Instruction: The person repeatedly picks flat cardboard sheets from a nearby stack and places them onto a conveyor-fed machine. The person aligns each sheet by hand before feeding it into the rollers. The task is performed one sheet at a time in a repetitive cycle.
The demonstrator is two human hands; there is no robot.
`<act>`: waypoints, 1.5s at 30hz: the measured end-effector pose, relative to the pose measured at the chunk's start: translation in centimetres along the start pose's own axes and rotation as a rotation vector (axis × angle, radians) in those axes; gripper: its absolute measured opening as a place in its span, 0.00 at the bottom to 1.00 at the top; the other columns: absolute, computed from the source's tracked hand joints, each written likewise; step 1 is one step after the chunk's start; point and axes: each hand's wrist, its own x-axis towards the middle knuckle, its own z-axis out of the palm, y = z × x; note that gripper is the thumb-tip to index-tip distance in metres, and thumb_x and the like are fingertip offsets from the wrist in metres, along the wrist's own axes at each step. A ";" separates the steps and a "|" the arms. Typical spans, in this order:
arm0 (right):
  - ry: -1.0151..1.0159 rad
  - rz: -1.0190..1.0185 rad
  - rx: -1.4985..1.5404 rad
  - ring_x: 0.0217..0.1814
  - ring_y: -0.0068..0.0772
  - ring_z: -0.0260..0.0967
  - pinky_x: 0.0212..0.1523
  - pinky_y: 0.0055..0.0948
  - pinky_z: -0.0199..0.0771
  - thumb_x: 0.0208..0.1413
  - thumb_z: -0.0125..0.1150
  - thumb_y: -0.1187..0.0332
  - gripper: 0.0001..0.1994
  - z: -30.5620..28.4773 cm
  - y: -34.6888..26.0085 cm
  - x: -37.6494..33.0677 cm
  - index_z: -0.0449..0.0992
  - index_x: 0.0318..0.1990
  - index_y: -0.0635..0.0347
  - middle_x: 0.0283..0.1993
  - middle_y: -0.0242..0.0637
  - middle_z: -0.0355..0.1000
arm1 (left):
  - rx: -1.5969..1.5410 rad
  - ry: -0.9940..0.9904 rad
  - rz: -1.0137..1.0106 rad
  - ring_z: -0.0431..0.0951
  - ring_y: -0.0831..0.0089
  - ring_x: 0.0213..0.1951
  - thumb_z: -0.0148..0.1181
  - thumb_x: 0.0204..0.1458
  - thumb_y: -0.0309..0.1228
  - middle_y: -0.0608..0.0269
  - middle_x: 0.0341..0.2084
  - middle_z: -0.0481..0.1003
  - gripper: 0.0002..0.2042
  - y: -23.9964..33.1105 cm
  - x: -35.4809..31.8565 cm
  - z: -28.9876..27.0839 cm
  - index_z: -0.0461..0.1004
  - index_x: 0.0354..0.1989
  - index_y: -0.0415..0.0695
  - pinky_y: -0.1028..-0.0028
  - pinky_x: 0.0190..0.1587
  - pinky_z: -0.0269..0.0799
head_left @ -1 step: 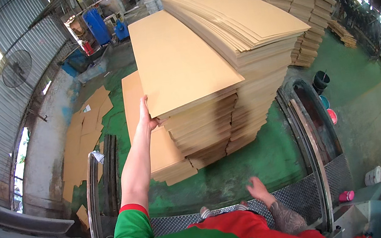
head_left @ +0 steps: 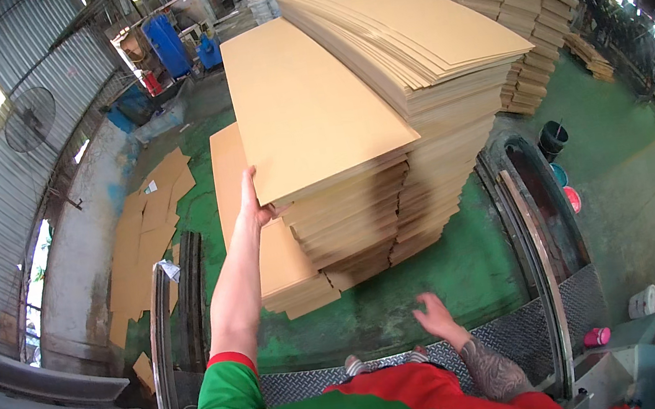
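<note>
Nothing moved, left hand (head_left: 253,201) gripping cardboard sheet (head_left: 304,106) corner

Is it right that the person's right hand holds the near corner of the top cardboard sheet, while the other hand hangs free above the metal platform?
Not quite. In the head view it is the left hand that holds the near corner of the top cardboard sheet. The right hand hangs free above the metal platform.
</note>
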 end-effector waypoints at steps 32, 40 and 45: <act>-0.095 -0.441 -0.499 0.84 0.50 0.49 0.83 0.61 0.39 0.62 0.55 0.72 0.33 3.8 -21.4 25.7 0.61 0.76 0.58 0.80 0.41 0.58 | 0.049 0.156 0.128 0.79 0.60 0.55 0.57 0.62 0.50 0.58 0.55 0.77 0.26 -3.6 -13.2 4.2 0.72 0.62 0.46 0.54 0.57 0.80; -0.014 -0.425 -0.167 0.71 0.57 0.66 0.70 0.50 0.65 0.68 0.52 0.65 0.22 0.6 -13.1 24.4 0.72 0.66 0.64 0.68 0.52 0.71 | 0.062 0.232 0.210 0.82 0.55 0.53 0.57 0.60 0.49 0.52 0.55 0.80 0.30 -8.6 -32.2 2.0 0.72 0.65 0.41 0.50 0.54 0.79; -0.128 -0.270 -0.222 0.65 0.58 0.72 0.64 0.47 0.72 0.71 0.50 0.63 0.21 -5.2 -6.6 23.4 0.73 0.64 0.65 0.64 0.55 0.75 | -0.060 0.425 0.173 0.85 0.57 0.48 0.59 0.55 0.43 0.50 0.51 0.82 0.29 -15.8 -39.5 -2.0 0.73 0.61 0.36 0.60 0.48 0.85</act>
